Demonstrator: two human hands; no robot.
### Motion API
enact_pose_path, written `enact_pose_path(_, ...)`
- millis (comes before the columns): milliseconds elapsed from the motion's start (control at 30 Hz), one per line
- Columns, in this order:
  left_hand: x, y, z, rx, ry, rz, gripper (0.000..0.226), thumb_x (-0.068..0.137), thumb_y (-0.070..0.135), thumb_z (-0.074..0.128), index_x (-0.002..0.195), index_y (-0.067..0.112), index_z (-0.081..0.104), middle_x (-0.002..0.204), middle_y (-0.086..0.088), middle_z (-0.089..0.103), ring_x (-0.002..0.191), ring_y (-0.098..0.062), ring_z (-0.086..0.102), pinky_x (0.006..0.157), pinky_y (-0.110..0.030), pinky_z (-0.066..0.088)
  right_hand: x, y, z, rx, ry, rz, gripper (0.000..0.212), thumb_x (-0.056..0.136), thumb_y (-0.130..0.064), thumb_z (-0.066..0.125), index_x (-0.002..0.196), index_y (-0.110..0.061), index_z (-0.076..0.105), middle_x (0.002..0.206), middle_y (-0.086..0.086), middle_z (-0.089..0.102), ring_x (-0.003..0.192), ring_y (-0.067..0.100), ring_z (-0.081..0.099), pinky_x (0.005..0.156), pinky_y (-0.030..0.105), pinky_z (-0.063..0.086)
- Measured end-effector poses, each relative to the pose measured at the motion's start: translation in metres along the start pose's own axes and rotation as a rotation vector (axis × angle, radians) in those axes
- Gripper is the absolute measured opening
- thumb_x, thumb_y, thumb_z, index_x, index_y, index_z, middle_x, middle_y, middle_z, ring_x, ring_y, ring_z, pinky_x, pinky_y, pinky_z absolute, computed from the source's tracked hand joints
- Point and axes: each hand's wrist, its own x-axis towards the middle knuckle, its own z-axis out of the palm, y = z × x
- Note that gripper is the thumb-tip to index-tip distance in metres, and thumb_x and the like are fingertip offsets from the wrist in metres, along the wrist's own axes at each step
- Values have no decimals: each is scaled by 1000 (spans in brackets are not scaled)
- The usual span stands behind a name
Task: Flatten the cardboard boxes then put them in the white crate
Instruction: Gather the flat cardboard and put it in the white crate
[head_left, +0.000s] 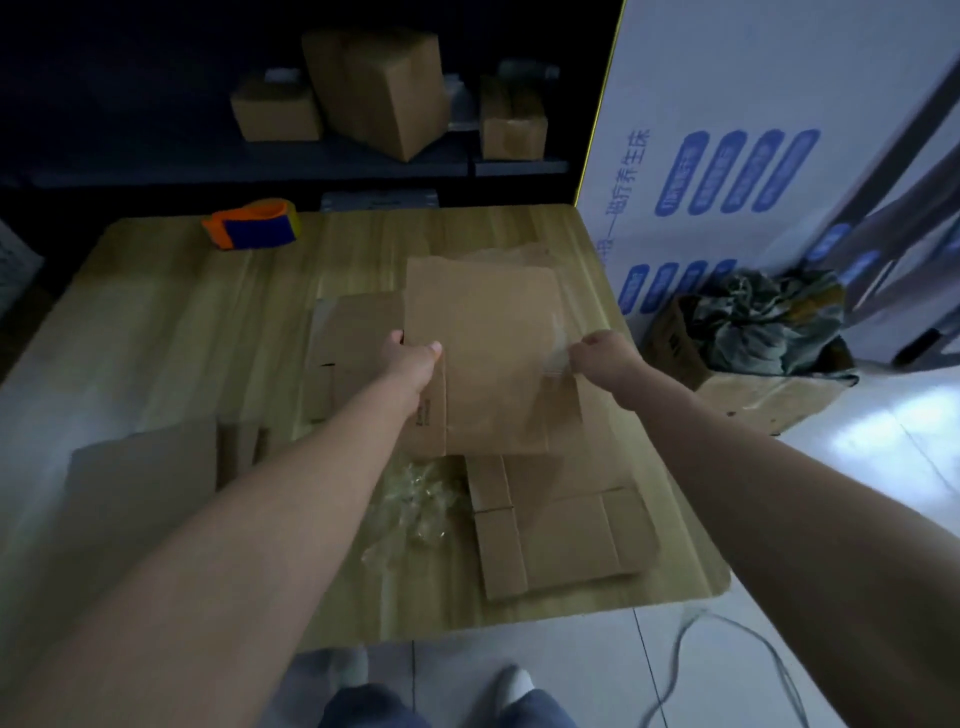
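A dim room is surrounding a pale wooden surface (182, 322). The left grip (410, 358) is pinching the 9 o'clock edge of a flattened cardboard box (488, 332), thumb on top, and seems to be holding it slightly raised over the middle of the surface. The right grip (602, 353) is closing its fingers on a clear tape strip (558, 343) at the box's 3 o'clock side, apparently peeling it off.

To do this well, the left should be bracing the panel firmly while the right is drawing the strip low and along its own line, so the cardboard is not tearing or buckling.

Toward 5 o'clock of the held box, more flattened boxes (561, 535) are lying stacked, and a wad of clear tape (421, 499) is sitting at 6 o'clock. A tape dispenser (254, 228) is resting at the surface's 11 o'clock corner, and assembled boxes (379, 88) are standing on a shelf at 12 o'clock. The white crate is not showing plainly.
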Motion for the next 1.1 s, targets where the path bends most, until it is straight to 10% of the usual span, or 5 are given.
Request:
enact_pose_path(533, -93, -24, -15, -11, 160, 45, 58, 92, 20, 58, 145, 15, 33, 143, -7, 45, 127, -29, 45, 108, -45, 36, -50, 12, -18, 0, -116, -171, 40, 96, -25, 50, 127, -1, 53, 122, 14, 56, 101, 25, 50, 80, 30, 38)
enact_pose_path(733, -118, -48, -43, -45, 190, 25, 54, 91, 19, 58, 142, 14, 39, 139, -8, 49, 124, -30, 48, 106, -46, 39, -79, 24, -7, -29, -104, -182, 34, 96, -29, 52, 119, -4, 57, 106, 11, 59, 74, 15, 48, 69, 30, 38)
enact_pose_path(1100, -161, -92, -90, -116, 233, 62, 46, 91, 19, 60, 134, 11, 48, 133, -5, 55, 107, -20, 53, 89, -29, 39, -136, 30, 30, -1, -102, -155, 51, 95, -27, 53, 141, -5, 41, 137, 13, 48, 124, 30, 47, 94, 36, 39)
